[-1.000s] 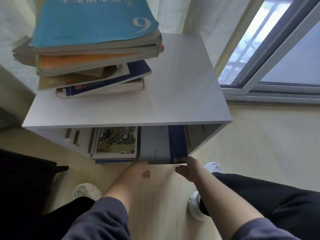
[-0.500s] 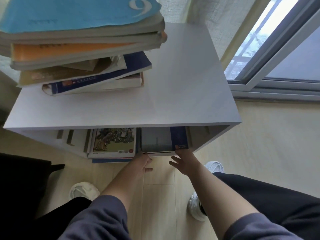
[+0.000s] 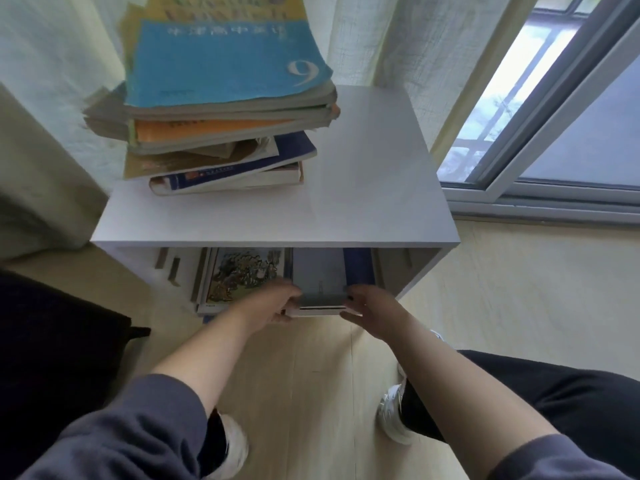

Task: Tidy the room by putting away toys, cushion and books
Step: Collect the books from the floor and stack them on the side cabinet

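Note:
A grey-and-blue book (image 3: 322, 277) lies flat in the lower shelf of a white cabinet (image 3: 363, 202), its near edge sticking out. My left hand (image 3: 273, 304) grips its near left corner. My right hand (image 3: 370, 306) holds the near right corner, fingers curled at the edge. To the left lies a stack of books topped by a picture-cover book (image 3: 242, 273). A tall pile of books (image 3: 225, 109), a blue one marked 9 on top, stands on the cabinet top.
Curtains (image 3: 52, 98) hang behind and left of the cabinet. A window (image 3: 554, 116) is at the right. A dark piece of furniture (image 3: 52, 341) sits at the left on the wooden floor (image 3: 311, 393). My legs and white shoes flank the floor below.
Both hands have closed on the book's near corners, where half a second ago they lay open at its edge. The book sits deeper in the shelf than a second ago.

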The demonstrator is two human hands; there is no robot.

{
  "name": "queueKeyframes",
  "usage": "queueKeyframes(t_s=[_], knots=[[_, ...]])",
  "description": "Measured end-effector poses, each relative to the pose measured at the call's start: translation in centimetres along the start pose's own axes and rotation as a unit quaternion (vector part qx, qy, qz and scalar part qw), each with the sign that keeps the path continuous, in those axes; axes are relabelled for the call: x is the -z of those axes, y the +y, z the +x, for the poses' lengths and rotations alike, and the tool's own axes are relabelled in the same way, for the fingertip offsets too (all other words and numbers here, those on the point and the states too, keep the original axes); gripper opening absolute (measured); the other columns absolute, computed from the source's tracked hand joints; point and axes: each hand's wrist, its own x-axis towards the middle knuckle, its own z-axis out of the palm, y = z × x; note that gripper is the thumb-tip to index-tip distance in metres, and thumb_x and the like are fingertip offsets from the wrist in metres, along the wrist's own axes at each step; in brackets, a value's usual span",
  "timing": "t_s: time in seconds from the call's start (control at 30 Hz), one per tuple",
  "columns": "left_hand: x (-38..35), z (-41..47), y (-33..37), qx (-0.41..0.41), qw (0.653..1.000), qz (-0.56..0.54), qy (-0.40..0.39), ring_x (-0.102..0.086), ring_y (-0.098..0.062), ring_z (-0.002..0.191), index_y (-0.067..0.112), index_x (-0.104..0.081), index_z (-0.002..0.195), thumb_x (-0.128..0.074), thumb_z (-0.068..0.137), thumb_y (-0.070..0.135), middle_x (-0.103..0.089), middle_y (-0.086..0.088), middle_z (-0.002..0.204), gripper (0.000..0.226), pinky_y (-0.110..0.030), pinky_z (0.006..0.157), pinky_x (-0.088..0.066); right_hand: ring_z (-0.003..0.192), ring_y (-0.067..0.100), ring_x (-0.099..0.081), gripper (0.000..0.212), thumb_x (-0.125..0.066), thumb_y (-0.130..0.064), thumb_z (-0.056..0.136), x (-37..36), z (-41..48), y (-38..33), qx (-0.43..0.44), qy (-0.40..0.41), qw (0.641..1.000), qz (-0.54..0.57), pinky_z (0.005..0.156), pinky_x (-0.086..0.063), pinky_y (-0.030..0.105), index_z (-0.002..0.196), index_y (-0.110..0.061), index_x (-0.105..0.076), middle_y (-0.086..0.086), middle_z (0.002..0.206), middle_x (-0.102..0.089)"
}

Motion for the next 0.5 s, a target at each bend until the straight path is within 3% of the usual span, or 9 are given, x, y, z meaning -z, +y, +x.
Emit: queueKeyframes(t_s=[0.1,0.2,0.27,0.4,0.5], knots=[[1.4,-5.2,2.7,-0.053,0.995,0.081,-0.029,-0.061,-0.022,0.106,0.017,-0.051,0.122,-0.049,0.098,0.022,-0.063,-0.009,0.122,0.025,-0.041,0.096,-0.047,0.109,0.027,-0.064,0.026,-0.061,-0.010,0.091,-2.1,-3.7,-2.3,0.043,-0.055,0.995,-0.071,0.092,-0.053,0.042,0.117,-0.011,-0.057,0.009,0.120,-0.065],[2.6,-10.3,4.8,-0.141,0.965,0.216,-0.035,-0.065,-0.012,0.099,0.023,-0.057,0.116,-0.046,0.099,0.027,-0.068,-0.001,0.114,0.021,-0.040,0.094,-0.050,0.103,0.028,-0.068,0.022,-0.058,-0.009,0.093,-3.6,-7.7,-4.3,0.080,-0.111,0.983,-0.121,0.093,-0.054,0.043,0.115,-0.013,-0.060,0.009,0.107,-0.073],[3.3,-13.7,5.8,-0.211,0.948,0.239,-0.008,-0.067,-0.006,0.094,0.023,-0.061,0.114,-0.042,0.101,0.028,-0.071,0.006,0.105,0.024,-0.034,0.090,-0.054,0.100,0.025,-0.070,0.024,-0.051,-0.007,0.097,-4.5,-10.5,-5.9,0.104,-0.144,0.971,-0.158,0.086,-0.058,0.038,0.120,-0.008,-0.059,0.009,0.108,-0.073],[4.3,-17.5,7.3,-0.349,0.914,0.147,0.144,-0.070,-0.009,0.073,0.018,-0.068,0.093,-0.045,0.100,0.024,-0.073,0.003,0.081,0.024,-0.032,0.075,-0.058,0.100,0.027,-0.070,0.024,-0.047,-0.006,0.099,-6.6,-14.0,-9.4,0.133,-0.190,0.955,-0.183,0.082,-0.060,0.034,0.119,-0.005,-0.061,0.013,0.111,-0.072],[5.2,-18.7,8.6,-0.444,0.847,0.070,0.283,-0.064,-0.012,0.068,0.015,-0.066,0.084,-0.049,0.097,0.020,-0.068,-0.001,0.074,0.021,-0.021,0.062,-0.050,0.095,0.028,-0.071,0.024,-0.048,-0.005,0.099,-8.8,-15.6,-12.6,0.187,-0.171,0.951,-0.176,0.078,-0.060,0.035,0.119,-0.003,-0.061,0.013,0.106,-0.073]])
